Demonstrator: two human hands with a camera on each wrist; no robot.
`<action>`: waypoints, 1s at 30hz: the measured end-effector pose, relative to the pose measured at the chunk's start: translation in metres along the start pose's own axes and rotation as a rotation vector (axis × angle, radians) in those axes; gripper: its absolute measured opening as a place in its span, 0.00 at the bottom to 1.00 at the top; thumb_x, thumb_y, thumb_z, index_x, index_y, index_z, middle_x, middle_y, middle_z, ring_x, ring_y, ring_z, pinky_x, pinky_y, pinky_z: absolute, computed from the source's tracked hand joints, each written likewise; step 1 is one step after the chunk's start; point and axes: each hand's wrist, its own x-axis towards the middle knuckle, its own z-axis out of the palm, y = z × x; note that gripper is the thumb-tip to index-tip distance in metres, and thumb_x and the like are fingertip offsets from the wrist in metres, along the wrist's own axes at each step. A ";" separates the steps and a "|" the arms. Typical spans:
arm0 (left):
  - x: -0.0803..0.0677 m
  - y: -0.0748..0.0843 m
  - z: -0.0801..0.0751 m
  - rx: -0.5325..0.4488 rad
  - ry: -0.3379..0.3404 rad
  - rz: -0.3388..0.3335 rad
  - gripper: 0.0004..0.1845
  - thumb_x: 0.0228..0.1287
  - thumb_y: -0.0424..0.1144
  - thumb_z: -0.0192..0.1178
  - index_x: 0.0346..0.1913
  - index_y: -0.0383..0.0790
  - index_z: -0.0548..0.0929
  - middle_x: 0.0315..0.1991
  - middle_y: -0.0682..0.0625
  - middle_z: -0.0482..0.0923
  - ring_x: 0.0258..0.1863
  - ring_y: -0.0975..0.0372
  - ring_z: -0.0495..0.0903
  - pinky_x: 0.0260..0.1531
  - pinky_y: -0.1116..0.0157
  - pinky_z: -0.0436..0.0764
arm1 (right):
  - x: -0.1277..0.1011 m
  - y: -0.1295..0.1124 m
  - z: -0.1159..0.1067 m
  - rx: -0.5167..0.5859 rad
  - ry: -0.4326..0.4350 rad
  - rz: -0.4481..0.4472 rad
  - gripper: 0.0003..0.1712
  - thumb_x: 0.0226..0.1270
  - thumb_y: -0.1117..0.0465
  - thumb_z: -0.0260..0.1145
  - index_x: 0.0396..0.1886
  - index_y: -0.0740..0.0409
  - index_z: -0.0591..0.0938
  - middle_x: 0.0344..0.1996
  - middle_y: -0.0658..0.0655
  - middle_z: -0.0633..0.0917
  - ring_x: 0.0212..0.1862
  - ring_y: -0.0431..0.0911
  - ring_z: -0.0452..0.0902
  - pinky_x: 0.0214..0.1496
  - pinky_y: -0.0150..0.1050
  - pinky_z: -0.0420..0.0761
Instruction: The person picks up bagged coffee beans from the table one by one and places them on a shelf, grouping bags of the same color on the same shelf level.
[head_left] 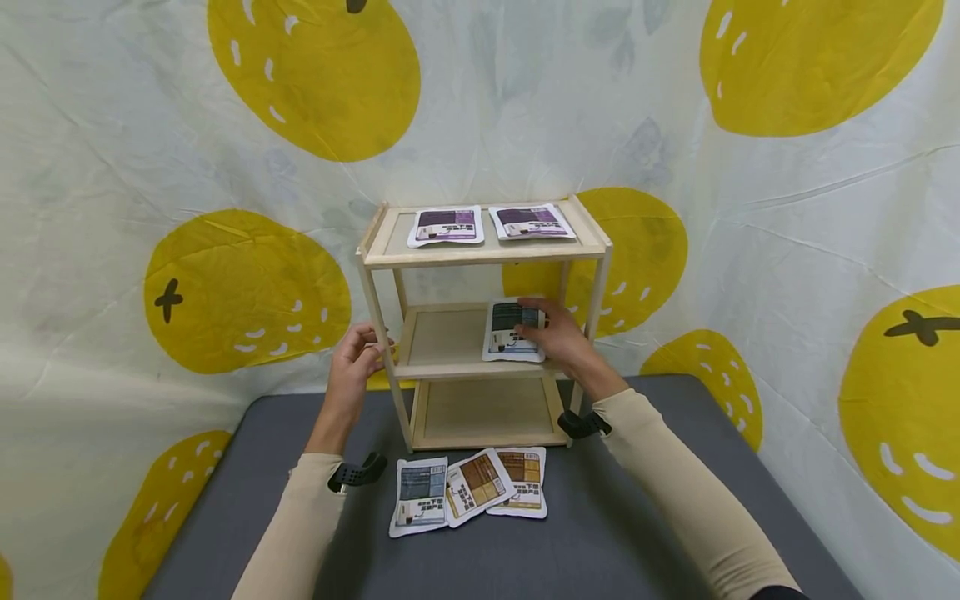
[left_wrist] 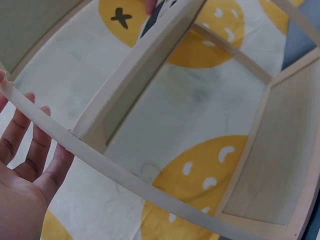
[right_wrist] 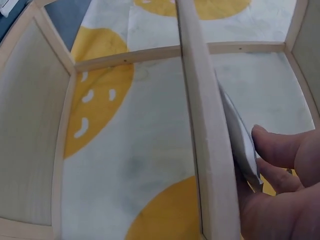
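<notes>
A light wooden three-tier shelf rack (head_left: 480,371) stands in front of me. On its middle tier, toward the right, lies a white-edged packet with a dark green label (head_left: 501,337). My right hand (head_left: 558,333) holds this packet by its right side; in the right wrist view the thumb is on one face of the packet (right_wrist: 240,132), and fingers are partly hidden at its edge. At the rack's left front post (left_wrist: 107,157), my left hand (left_wrist: 30,175) has its fingers curled round behind the wood. In the head view, the left hand (head_left: 356,354) is level with the middle tier.
Two purple-labelled packets, one left (head_left: 447,227) and one right (head_left: 532,222), lie on the top tier. Before the rack, a blue-labelled packet (head_left: 422,493) and two brown-orange ones (head_left: 477,485) (head_left: 525,482) lie on the dark grey table (head_left: 600,533). A fruit-print cloth (head_left: 480,108) hangs behind.
</notes>
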 end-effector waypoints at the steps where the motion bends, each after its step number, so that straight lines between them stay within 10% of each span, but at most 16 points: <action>1: 0.000 0.000 0.000 0.000 -0.001 -0.001 0.14 0.75 0.31 0.51 0.58 0.29 0.73 0.45 0.46 0.77 0.49 0.42 0.79 0.46 0.61 0.84 | 0.000 0.001 0.000 -0.008 0.000 0.004 0.33 0.71 0.61 0.67 0.74 0.54 0.71 0.75 0.61 0.66 0.74 0.58 0.60 0.75 0.58 0.61; 30: 0.000 -0.002 -0.001 -0.005 -0.006 -0.008 0.15 0.76 0.32 0.51 0.59 0.29 0.73 0.47 0.44 0.76 0.52 0.40 0.77 0.47 0.63 0.84 | -0.003 -0.002 0.003 -0.159 0.056 -0.020 0.42 0.69 0.67 0.66 0.79 0.62 0.59 0.79 0.67 0.56 0.79 0.61 0.50 0.78 0.57 0.55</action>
